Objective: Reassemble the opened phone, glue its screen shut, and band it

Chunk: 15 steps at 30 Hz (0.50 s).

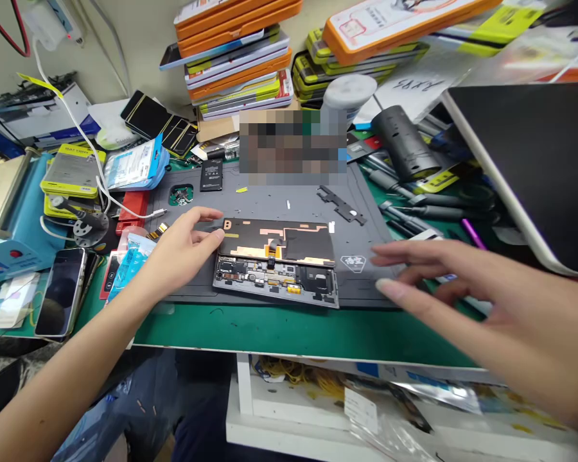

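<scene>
On a dark grey work mat [183,292] lies an opened phone. Its body [257,277], with bare circuit boards, rests nearest to me. Behind it the detached panel [308,242], inner side up, is joined to the body by a short flex cable [271,250]. At the panel's left end is my left hand [187,247], thumb and forefinger apart; whether the fingertips touch the panel I cannot tell. My right hand [438,282] hovers to the right of the phone, fingers spread and nothing in them. A black bracket [341,205] and a battery [212,175] lie farther back.
Stacked orange and yellow boxes [238,64] stand at the back. To the right are screwdrivers [438,212], a black cylinder [404,144] and a large dark screen [530,173]. A phone [61,292] and a white cable [125,208] lie left. Below the green table edge is an open drawer [289,417].
</scene>
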Each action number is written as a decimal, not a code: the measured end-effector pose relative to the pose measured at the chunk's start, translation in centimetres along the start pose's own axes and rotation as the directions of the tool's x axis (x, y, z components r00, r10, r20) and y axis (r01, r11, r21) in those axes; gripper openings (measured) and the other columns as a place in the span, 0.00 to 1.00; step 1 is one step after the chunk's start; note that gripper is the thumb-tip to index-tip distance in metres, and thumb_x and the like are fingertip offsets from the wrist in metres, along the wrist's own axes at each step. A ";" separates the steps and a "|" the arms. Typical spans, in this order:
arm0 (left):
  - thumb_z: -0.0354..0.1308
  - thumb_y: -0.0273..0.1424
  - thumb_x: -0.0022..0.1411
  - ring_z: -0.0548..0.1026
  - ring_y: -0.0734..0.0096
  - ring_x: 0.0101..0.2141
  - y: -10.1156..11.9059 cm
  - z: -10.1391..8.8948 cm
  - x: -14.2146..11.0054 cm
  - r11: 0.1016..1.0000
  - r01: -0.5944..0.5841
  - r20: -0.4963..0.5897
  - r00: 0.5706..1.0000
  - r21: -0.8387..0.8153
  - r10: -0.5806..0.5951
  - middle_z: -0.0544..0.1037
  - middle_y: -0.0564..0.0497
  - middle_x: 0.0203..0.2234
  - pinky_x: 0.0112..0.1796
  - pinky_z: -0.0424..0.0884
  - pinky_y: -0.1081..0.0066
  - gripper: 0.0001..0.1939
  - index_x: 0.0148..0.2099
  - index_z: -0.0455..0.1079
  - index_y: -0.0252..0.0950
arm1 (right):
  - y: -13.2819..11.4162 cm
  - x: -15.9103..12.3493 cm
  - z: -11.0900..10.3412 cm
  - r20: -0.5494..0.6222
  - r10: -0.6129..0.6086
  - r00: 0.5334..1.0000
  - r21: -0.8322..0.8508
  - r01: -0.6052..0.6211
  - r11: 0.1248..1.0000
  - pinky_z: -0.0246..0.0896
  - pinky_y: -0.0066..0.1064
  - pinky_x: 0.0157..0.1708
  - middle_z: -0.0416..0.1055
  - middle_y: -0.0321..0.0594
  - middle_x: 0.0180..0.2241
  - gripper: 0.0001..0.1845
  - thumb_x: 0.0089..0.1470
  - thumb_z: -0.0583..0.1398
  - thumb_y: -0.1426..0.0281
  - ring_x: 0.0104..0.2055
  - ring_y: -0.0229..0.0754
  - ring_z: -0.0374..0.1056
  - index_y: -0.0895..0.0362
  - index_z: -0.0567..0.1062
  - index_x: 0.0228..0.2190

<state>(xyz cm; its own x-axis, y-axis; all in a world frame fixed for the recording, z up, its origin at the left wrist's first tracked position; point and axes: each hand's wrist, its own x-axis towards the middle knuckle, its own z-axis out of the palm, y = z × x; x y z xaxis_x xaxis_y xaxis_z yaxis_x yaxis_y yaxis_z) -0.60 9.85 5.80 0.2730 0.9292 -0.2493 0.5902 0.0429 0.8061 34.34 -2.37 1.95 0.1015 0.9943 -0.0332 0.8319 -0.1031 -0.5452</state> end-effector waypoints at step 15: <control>0.60 0.46 0.75 0.84 0.60 0.53 -0.6 0.4 -1.1 0.982 0.051 -0.010 0.999 -0.182 -0.053 0.82 0.45 0.56 0.60 0.80 0.56 0.24 0.65 0.68 0.39 | -2.4 -1.8 4.7 -0.110 -0.140 0.984 -0.031 0.138 0.990 0.68 0.36 0.22 0.69 0.38 0.35 0.42 0.63 0.54 0.28 0.27 0.45 0.71 0.53 0.72 0.52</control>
<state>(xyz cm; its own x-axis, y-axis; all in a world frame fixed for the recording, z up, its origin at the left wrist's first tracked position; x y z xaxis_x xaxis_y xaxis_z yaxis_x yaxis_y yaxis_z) -0.93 8.67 5.35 0.2336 0.9291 -0.2867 0.4548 0.1562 0.8768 29.62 -3.81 -0.65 0.0429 0.9898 0.1356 0.8544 0.0340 -0.5185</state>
